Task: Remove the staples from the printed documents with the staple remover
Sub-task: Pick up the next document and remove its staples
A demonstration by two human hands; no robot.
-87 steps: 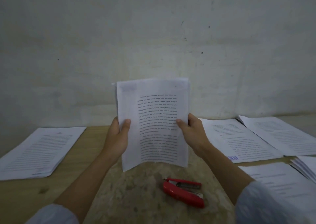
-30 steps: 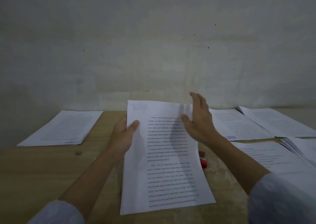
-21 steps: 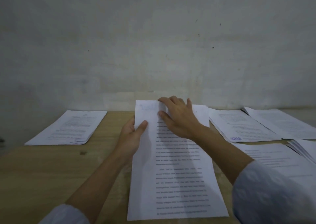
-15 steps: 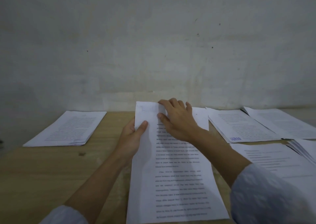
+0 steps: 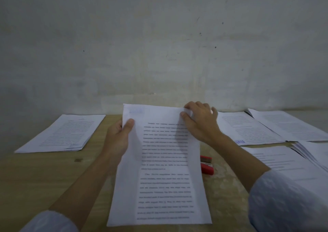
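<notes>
Head view shows us a wooden table (image 5: 44, 175) pushed against a pale, scuffed wall (image 5: 159, 45) that carries a few small dark specks. The tabletop is light, grained wood, with a small dark knot on its left part and a worn, mottled patch in the near middle. The light is dim and even.

We hold a printed document (image 5: 159, 175) over the middle of the table, its near edge close to us and its far edge close to the wall. Our left hand (image 5: 118, 139) grips the left margin near the far corner, thumb on top of the page and fingers hidden beneath. Our right hand (image 5: 200, 123) pinches the far right corner between thumb and curled fingers, and that corner bends up a little. We cannot make out a staple in the blur.

A red staple remover (image 5: 206, 165) lies on the table just right of the document, partly covered by its edge, and neither hand touches it.

On the far left lies a stack of printed sheets (image 5: 62, 134), well apart from the hands. To the right, further printed documents (image 5: 248, 127) are spread flat and overlapping, reaching the right edge of the view. Light patterned sleeves (image 5: 284, 201) cover both our forearms at the near edge.
</notes>
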